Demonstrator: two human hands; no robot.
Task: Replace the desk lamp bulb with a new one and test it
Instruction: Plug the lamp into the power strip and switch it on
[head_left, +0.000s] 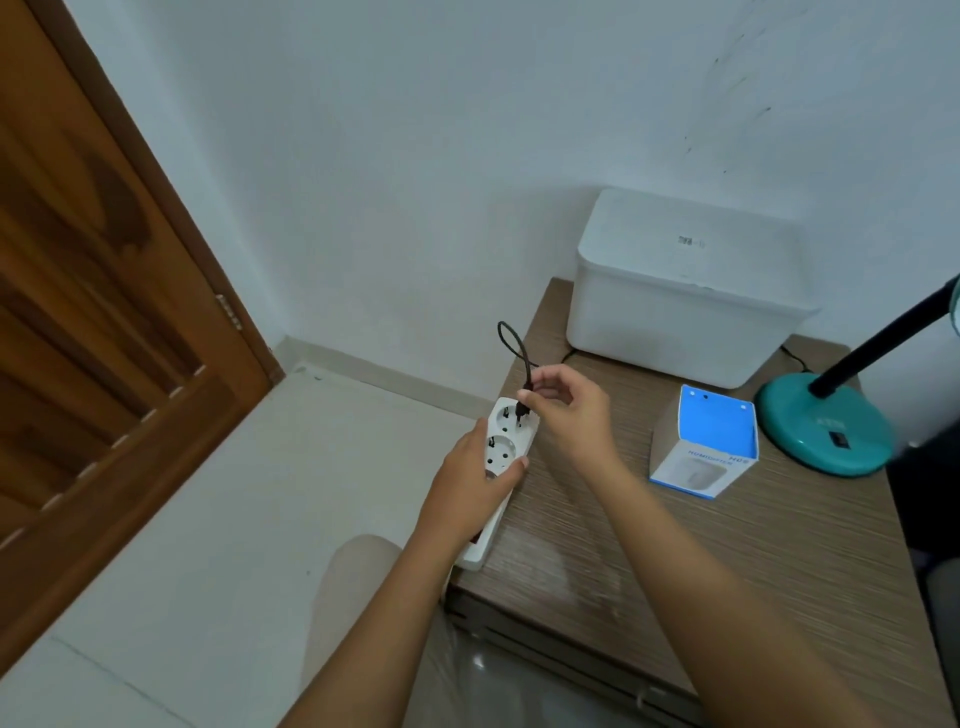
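A white power strip (503, 446) lies along the left edge of the wooden table (727, 561). My left hand (470, 488) grips its middle from the left side. My right hand (569, 402) pinches a black plug (522, 410), its pins right at the far socket of the strip. The plug's black cord (511, 343) loops up behind my fingers. The teal desk lamp base (826, 431) stands at the right, its black neck (883, 343) rising out of view. The lamp head and bulb are out of view.
A white lidded box (685, 291) stands at the back of the table against the wall. A small blue and white carton (706, 441) sits between my right hand and the lamp. A wooden door (104, 338) is at the left, pale floor below.
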